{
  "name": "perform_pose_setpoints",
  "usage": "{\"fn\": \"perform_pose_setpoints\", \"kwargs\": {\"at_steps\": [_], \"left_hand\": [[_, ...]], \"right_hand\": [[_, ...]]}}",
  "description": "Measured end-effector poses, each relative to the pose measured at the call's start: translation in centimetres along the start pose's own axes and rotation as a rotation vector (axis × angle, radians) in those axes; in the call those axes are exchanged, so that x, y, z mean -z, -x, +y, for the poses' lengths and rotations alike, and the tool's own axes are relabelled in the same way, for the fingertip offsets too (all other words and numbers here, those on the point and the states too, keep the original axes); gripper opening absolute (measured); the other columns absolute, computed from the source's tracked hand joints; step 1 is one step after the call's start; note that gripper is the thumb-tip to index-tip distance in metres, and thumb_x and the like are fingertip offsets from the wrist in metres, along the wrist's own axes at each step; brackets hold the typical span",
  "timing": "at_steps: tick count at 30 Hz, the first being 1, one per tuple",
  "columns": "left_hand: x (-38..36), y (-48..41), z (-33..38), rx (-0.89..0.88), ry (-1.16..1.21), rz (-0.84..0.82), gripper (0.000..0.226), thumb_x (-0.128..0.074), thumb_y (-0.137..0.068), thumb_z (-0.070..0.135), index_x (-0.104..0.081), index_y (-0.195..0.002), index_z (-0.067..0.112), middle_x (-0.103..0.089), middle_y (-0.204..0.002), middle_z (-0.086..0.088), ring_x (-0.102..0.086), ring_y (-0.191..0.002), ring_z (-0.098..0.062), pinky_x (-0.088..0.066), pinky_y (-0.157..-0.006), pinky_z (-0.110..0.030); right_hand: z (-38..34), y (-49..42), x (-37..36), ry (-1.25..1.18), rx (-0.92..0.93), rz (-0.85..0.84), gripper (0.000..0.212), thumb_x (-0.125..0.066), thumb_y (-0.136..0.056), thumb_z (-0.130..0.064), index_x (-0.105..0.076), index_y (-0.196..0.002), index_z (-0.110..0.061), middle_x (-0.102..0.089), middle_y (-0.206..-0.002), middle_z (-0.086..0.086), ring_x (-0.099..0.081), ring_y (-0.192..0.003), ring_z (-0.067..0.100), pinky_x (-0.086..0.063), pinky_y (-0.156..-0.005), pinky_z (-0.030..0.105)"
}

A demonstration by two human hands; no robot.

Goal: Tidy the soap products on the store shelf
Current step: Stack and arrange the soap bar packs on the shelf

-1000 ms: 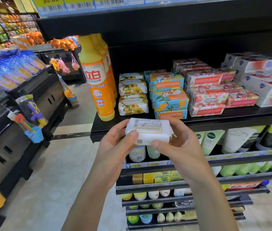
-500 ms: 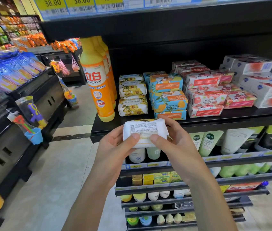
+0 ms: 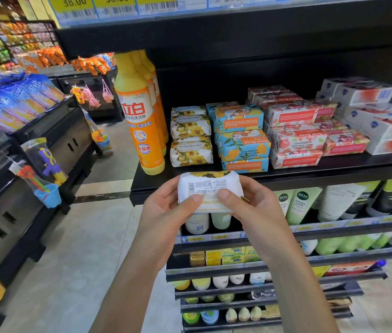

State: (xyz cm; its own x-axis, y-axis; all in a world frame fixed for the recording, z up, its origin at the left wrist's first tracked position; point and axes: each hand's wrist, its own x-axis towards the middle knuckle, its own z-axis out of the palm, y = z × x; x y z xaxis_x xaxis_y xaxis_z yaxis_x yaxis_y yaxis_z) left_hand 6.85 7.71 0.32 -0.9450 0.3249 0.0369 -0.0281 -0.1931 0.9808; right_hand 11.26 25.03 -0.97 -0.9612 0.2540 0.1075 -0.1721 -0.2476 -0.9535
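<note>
in the head view we see a wrapped soap bar (image 3: 210,188) held in the air just in front of the lip of the black shelf (image 3: 334,170), not resting on it. the left hand (image 3: 166,210) grips its left end, thumb pressed on the printed back label and fingers curled behind. the right hand (image 3: 255,210) grips the right end the same way. the barcode side faces us and a strip of yellow flower print shows along the top edge.

on the shelf, just behind the bar, stands the matching sunflower soap stack (image 3: 191,137), beside an orange detergent bottle (image 3: 139,121). to its right come the blue goat soap stack (image 3: 241,138), the pink goat soap stack (image 3: 295,133) and the white boxed soaps (image 3: 377,118).

we judge the task to be partway through. the sunflower bars look squared up, but the bar in hand is not yet placed and seems to belong with them, face forward. in the blue and pink stacks some packs lie with their print upside down and a few sit askew, and the white boxes are staggered, so turning and aligning those appears to be left. the far right end of the shelf is cut off from view.
</note>
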Motion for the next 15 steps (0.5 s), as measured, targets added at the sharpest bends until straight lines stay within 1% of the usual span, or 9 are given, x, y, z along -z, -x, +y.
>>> {"fn": "perform_pose_setpoints", "kwargs": {"at_steps": [2,4,7,9,11,13,15], "left_hand": [[-0.1,0.03,-0.01,-0.005,0.007,0.006,0.067,-0.076,-0.074,0.017,-0.058,-0.139,0.016,-0.073,-0.126,-0.004,-0.068,-0.119,-0.021,-0.058,-0.097,-0.036],[-0.17,0.15,0.05,-0.004,-0.024,-0.003,0.064,-0.075,-0.076,0.018,-0.059,-0.138,0.017,-0.073,-0.126,-0.003,-0.068,-0.12,-0.019,-0.057,-0.099,-0.036],[-0.17,0.34,0.25,0.021,-0.057,-0.027,0.058,-0.072,-0.08,0.03,-0.06,-0.136,0.016,-0.073,-0.126,-0.002,-0.067,-0.12,-0.018,-0.053,-0.104,-0.041],[-0.21,0.44,0.52,0.07,-0.037,-0.04,0.059,-0.069,-0.082,0.041,-0.061,-0.133,0.012,-0.074,-0.124,-0.003,-0.067,-0.121,-0.019,-0.051,-0.106,-0.043],[-0.37,0.54,0.73,0.112,-0.019,-0.055,0.058,-0.062,-0.085,0.046,-0.063,-0.13,0.009,-0.075,-0.121,-0.005,-0.069,-0.118,-0.019,-0.052,-0.104,-0.041],[-0.62,0.66,0.84,0.13,-0.015,-0.054,0.056,-0.059,-0.085,0.047,-0.066,-0.126,0.009,-0.077,-0.117,-0.004,-0.071,-0.115,-0.019,-0.056,-0.1,-0.038],[-0.8,0.72,0.89,0.126,0.005,-0.042,0.054,-0.061,-0.085,0.045,-0.066,-0.124,0.007,-0.077,-0.116,-0.006,-0.072,-0.113,-0.02,-0.059,-0.096,-0.035]], "right_hand": [[0.14,-0.01,0.18,-0.001,0.024,-0.011,0.048,-0.08,-0.077,-0.023,-0.068,-0.123,-0.013,-0.076,-0.117,0.004,-0.07,-0.113,0.025,-0.057,-0.096,0.036],[0.26,-0.01,0.41,0.003,0.055,-0.027,0.05,-0.079,-0.079,-0.019,-0.066,-0.126,-0.012,-0.074,-0.12,0.006,-0.069,-0.116,0.026,-0.055,-0.099,0.04],[0.46,0.02,0.7,0.028,0.096,-0.036,0.051,-0.081,-0.079,-0.015,-0.065,-0.127,-0.013,-0.073,-0.122,0.007,-0.067,-0.118,0.027,-0.054,-0.101,0.043],[0.58,0.06,0.83,0.033,0.122,-0.049,0.051,-0.082,-0.08,-0.013,-0.064,-0.128,-0.015,-0.072,-0.123,0.007,-0.067,-0.118,0.026,-0.055,-0.098,0.04],[0.64,0.1,0.87,0.02,0.14,-0.057,0.051,-0.082,-0.08,-0.01,-0.064,-0.127,-0.015,-0.072,-0.122,0.005,-0.067,-0.117,0.023,-0.056,-0.094,0.034],[0.67,0.16,0.89,0.007,0.153,-0.071,0.052,-0.079,-0.078,-0.007,-0.064,-0.127,-0.014,-0.073,-0.122,0.005,-0.067,-0.116,0.021,-0.055,-0.092,0.028],[0.73,0.23,0.87,0.0,0.166,-0.09,0.052,-0.078,-0.078,-0.005,-0.063,-0.128,-0.013,-0.072,-0.123,0.006,-0.067,-0.118,0.022,-0.055,-0.092,0.029]]}}
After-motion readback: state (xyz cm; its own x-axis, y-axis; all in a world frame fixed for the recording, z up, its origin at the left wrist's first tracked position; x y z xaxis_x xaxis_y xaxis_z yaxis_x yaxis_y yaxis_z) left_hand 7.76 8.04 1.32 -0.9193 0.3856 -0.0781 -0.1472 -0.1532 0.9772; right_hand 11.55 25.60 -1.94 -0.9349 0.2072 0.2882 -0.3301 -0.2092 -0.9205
